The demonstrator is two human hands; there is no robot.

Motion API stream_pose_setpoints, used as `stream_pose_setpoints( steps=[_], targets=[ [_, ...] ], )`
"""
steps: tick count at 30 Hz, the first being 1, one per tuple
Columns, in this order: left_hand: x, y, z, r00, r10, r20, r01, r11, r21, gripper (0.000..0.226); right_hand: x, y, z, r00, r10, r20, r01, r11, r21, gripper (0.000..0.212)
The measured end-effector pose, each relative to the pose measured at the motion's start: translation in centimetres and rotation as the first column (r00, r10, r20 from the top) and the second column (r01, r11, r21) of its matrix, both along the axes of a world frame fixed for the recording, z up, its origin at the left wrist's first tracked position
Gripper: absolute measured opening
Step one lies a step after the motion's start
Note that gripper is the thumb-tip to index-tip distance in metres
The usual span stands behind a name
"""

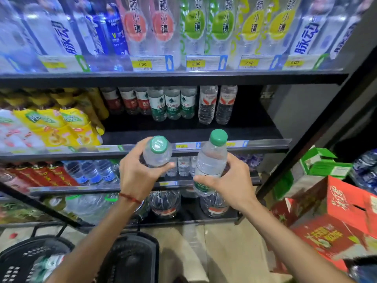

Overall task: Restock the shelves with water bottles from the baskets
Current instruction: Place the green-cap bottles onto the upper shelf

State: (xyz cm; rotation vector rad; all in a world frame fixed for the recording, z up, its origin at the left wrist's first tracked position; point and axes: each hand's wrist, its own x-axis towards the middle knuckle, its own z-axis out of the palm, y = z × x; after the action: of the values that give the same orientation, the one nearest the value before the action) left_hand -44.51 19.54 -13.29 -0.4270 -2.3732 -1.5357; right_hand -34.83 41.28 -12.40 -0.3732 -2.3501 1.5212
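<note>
While the left hand (pixel 136 176) and the right hand (pixel 232 180) are held up side by side, a black shelving unit (pixel 183 78) is seen beyond and above them, stocked with drinks on every level. Red cartons (pixel 336 211) are stacked right of the right hand, with a green carton (pixel 318 164) above them. Two dark baskets are seen below the forearms: the left basket (pixel 24 260) under the left arm, bottles lying in it, and the middle basket (pixel 130 260) between the arms. Green-labelled shelf bottles (pixel 172 105) are lined up at the back of the middle shelf (pixel 204 133), just above both hands. The right bottle (pixel 212 160), green cap, tilted slightly, is gripped at mid-body, fingers curled round it, thumb across the front. The left bottle (pixel 158 154), cap toward the camera, is gripped the same way by the left hand. The two bottles are held near each other, not touching. A red string bracelet (pixel 130 198) is worn on the left wrist.
</note>
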Motion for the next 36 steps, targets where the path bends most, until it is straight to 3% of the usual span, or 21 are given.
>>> stream_pose_setpoints(
  steps=[4, 11, 18, 23, 26, 30, 36],
  targets=[
    [-4.3, -0.3, 0.7, 0.995, -0.054, -0.081, 0.058, 0.997, 0.052, 0.069, -2.8, -0.2, 0.7, 0.999, 0.006, -0.052, -0.006, 1.0, 0.013, 0.056],
    [-10.2, -0.3, 0.0, 0.97, -0.052, -0.237, 0.046, 0.999, -0.029, 0.067, -6.7, -0.1, 1.0, 0.992, 0.012, -0.127, -0.012, 1.0, 0.001, 0.059],
    [-16.1, 1.3, -2.4, 0.97, 0.086, -0.227, -0.095, 0.995, -0.03, 0.064, -9.0, 0.7, 0.2, 0.982, 0.074, -0.172, -0.067, 0.997, 0.044, 0.064],
    [-19.8, 3.2, -4.6, 0.984, 0.17, -0.054, -0.173, 0.984, -0.046, 0.07, -10.2, 1.1, -0.6, 0.977, 0.065, -0.203, -0.06, 0.998, 0.033, 0.06],
    [-20.8, 4.3, -4.9, 0.978, 0.205, -0.025, -0.206, 0.978, -0.034, 0.073, -10.8, 1.5, -1.2, 0.972, 0.061, -0.228, -0.058, 0.998, 0.021, 0.061],
    [-21.9, 5.4, -4.9, 0.977, 0.211, -0.017, -0.21, 0.976, 0.056, 0.056, -11.1, 2.1, -1.8, 0.975, 0.057, -0.215, -0.058, 0.998, 0.002, 0.059],
    [-23.2, 6.7, -5.2, 0.99, 0.136, 0.017, -0.136, 0.952, 0.275, 0.069, -11.3, 2.0, -2.7, 0.975, 0.002, -0.222, -0.009, 1.0, -0.03, 0.057]
  ],
)
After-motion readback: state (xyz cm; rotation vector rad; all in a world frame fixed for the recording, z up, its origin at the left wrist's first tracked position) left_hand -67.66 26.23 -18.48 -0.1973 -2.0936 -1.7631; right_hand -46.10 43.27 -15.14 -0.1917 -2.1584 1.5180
